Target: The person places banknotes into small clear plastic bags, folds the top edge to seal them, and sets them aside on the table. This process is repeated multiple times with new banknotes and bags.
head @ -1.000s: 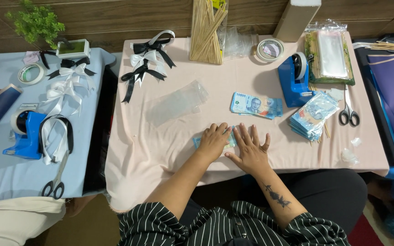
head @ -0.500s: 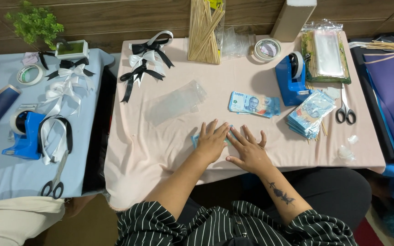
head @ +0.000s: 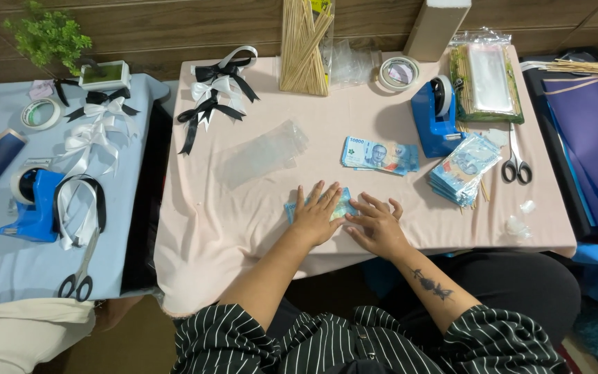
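Since the frame 1 s earlier, both hands have shifted only slightly on the blue banknote [head: 344,206]; the fingers are spread a little wider and the note stays in the same place near the front edge of the table [head: 243,228].

**Grip state.** The left hand [head: 315,216] lies palm down, fingers fanned flat, pressing the left half of the note. The right hand [head: 376,226] lies palm down, fingertips touching the right end of the note. Neither hand is closed around anything; both only press.

**Handling.** The note appears thin, light and limp. It is judged likely to slide on the pink cloth and to crease easily. It is best taken at a free edge or corner, pinched between thumb and forefinger; the centre is covered by the hands.

**Containers and contents.**
- A clear holder [head: 304,48] at the back edge holds a bundle of upright wooden sticks.
- A clear plastic bag [head: 487,76] at the back right corner holds flat clear sleeves on a green backing.
- A clear plastic sleeve [head: 261,154] lies left of centre; it looks empty.

**Nearby.** 1 flat stack of banknotes [head: 380,155] lies mid-table, apart from the hands. 1 fanned stack of wrapped notes [head: 464,170] lies near the right edge, just beside the scissors [head: 516,166] and the blue tape dispenser [head: 435,119].
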